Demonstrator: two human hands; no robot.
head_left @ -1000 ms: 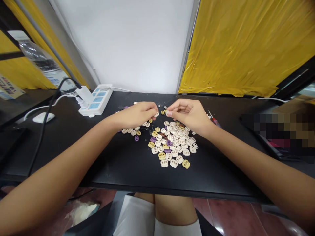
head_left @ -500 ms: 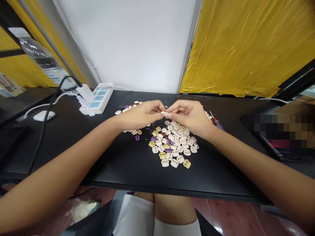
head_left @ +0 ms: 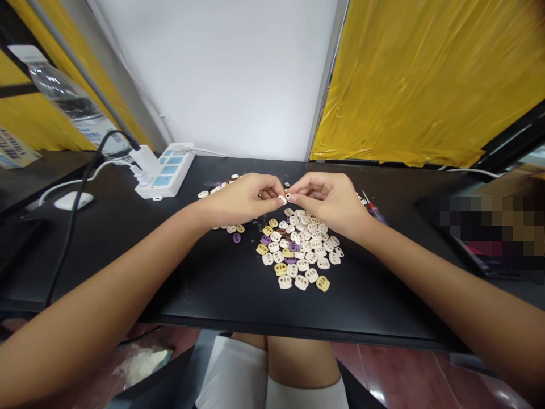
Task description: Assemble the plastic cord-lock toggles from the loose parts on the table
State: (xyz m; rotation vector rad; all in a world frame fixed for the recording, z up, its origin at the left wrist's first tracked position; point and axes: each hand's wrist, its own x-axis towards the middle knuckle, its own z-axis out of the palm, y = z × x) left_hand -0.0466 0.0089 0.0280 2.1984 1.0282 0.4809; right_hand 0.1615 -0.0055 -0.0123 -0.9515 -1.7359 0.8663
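A heap of small two-hole plastic pieces (head_left: 300,250), mostly cream with some yellow, purple and brown, lies on the black table (head_left: 213,284). Above its far edge my left hand (head_left: 242,199) and my right hand (head_left: 327,199) meet fingertip to fingertip. My left hand pinches a small cream piece (head_left: 282,200). My right hand pinches another small piece (head_left: 288,197) right against it. A smaller scatter of pieces (head_left: 232,230) lies under and behind my left hand, partly hidden by it.
A white power strip (head_left: 166,173) with a plugged-in charger and cables sits at the back left, beside a white mouse (head_left: 73,200) and a water bottle (head_left: 68,102). A red-handled screwdriver (head_left: 371,209) lies right of my right hand. A blurred object (head_left: 489,227) fills the right side.
My hands were slightly apart over the pieces, then came together; now their fingertips hold two small pieces against each other. The heap has not moved.
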